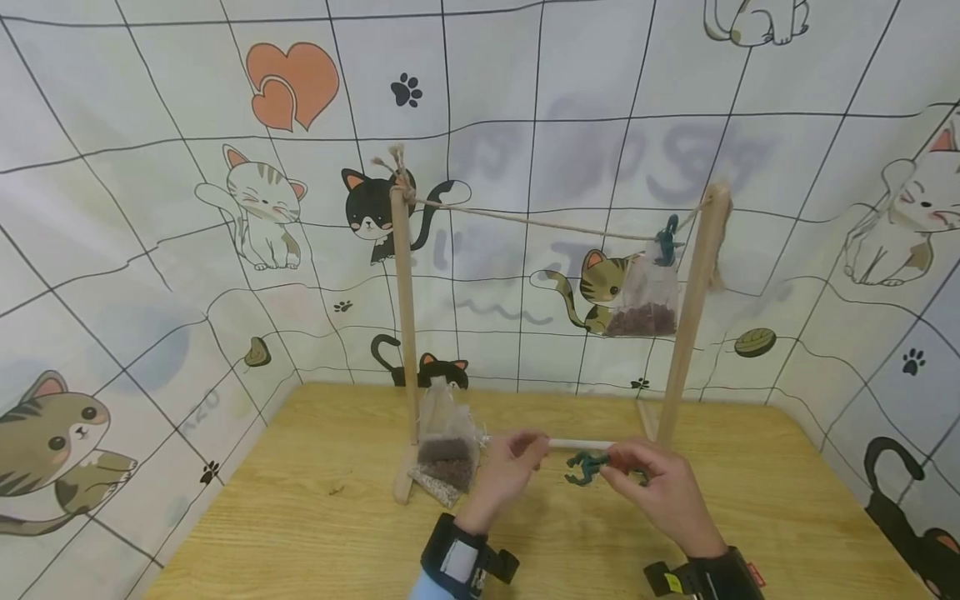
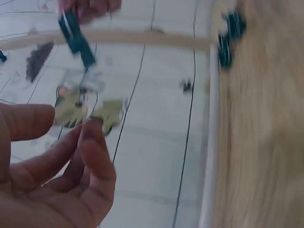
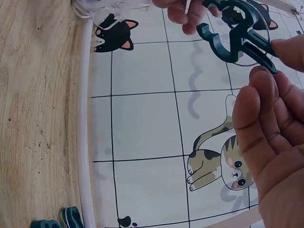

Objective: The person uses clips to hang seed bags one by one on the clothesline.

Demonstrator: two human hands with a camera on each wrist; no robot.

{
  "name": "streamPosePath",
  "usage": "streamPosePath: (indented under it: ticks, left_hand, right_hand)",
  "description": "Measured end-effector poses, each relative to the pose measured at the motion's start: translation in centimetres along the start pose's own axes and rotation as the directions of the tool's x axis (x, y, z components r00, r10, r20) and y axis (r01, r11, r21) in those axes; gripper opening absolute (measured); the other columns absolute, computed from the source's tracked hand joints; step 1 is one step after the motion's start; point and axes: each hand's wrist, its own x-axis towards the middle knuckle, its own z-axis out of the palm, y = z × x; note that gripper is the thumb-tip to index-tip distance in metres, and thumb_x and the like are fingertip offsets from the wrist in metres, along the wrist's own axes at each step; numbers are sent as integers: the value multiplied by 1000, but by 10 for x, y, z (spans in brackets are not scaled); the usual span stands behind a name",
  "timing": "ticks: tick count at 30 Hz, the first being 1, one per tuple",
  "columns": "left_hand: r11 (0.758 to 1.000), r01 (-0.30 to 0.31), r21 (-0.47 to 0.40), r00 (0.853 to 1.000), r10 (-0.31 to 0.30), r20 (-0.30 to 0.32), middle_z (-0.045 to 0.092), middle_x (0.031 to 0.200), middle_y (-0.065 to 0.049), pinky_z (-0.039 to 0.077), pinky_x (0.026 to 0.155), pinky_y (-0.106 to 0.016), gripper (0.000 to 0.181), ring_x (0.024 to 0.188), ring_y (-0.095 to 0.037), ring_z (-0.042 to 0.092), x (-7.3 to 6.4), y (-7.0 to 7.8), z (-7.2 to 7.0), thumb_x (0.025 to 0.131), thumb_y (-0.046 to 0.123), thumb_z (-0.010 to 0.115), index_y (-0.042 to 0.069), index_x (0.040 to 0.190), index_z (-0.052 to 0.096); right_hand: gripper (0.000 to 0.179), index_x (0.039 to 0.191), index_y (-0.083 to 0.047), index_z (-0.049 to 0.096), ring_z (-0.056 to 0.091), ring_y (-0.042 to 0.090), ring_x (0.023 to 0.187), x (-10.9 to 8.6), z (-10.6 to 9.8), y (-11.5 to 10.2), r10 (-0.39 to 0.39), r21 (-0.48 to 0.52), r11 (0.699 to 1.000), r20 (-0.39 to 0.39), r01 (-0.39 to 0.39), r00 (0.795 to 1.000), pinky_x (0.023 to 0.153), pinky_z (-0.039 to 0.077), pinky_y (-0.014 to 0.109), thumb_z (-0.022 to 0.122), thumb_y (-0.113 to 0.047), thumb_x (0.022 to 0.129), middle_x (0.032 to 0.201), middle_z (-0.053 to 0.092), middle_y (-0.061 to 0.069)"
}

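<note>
My right hand [image 1: 663, 492] pinches a dark green clothespin [image 3: 237, 35] by its handle ends between thumb and fingertips, its hooked jaws pointing toward the left hand. My left hand [image 1: 506, 475] is raised close by, fingers loosely bent; in the left wrist view a gap shows between its thumb and fingertips. Above, a rope [image 1: 540, 223] runs between two wooden posts. Near the right post another green clothespin [image 1: 666, 242] holds a clear bag [image 1: 641, 300] with reddish-brown contents on that rope. Beside the left post several clear bags [image 1: 446, 454] sit on the table, filled with dark, brown and speckled material.
The left post [image 1: 405, 308] and right post [image 1: 693, 317] stand on the wooden table [image 1: 300, 500], joined low down by a white rod [image 1: 577, 444]. More green clothespins [image 2: 225, 52] lie on the tabletop near the right hand. A cat-print cloth [image 1: 495, 100] hangs behind.
</note>
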Motion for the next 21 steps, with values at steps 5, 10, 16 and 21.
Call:
streamPosePath:
  ticks: [5, 10, 16, 21]
  left_hand:
    - [935, -85, 345, 932, 197, -304, 68, 111, -14, 51, 67, -32, 29, 83, -20, 60, 11, -7, -29, 101, 14, 65, -1, 126, 66]
    - [825, -57, 562, 857, 330, -397, 57, 133, -30, 56, 90, -56, 38, 115, -43, 61, 23, -19, -58, 99, 8, 64, -9, 133, 58]
    - [742, -71, 667, 822, 423, -382, 53, 134, -37, 61, 73, -53, 42, 110, -50, 64, 31, -35, -79, 93, 0, 69, -13, 131, 57]
    - [753, -67, 655, 846, 391, -364, 51, 135, -41, 59, 78, -59, 46, 116, -57, 59, 33, -41, -84, 94, 2, 68, -15, 134, 53]
  right_hand:
    - [25, 95, -15, 77, 65, 2, 77, -1, -1, 1, 13, -19, 1000, -5, -13, 1000, 66, 53, 16, 81, 7, 82, 89, 73, 8]
    - [28, 95, -15, 77, 63, 4, 72, -2, -2, 2, -5, -19, 1000, -11, 5, 1000, 62, 52, 17, 79, 10, 82, 88, 74, 2]
    - [32, 94, -13, 77, 61, 5, 68, -2, -2, 5, -73, -25, 997, -18, 72, 997, 60, 49, 18, 79, 15, 79, 86, 73, 0]
    - [34, 93, -13, 77, 58, 4, 66, -1, -2, 7, -76, -44, 996, -29, 74, 997, 58, 47, 17, 80, 16, 77, 84, 73, 0]
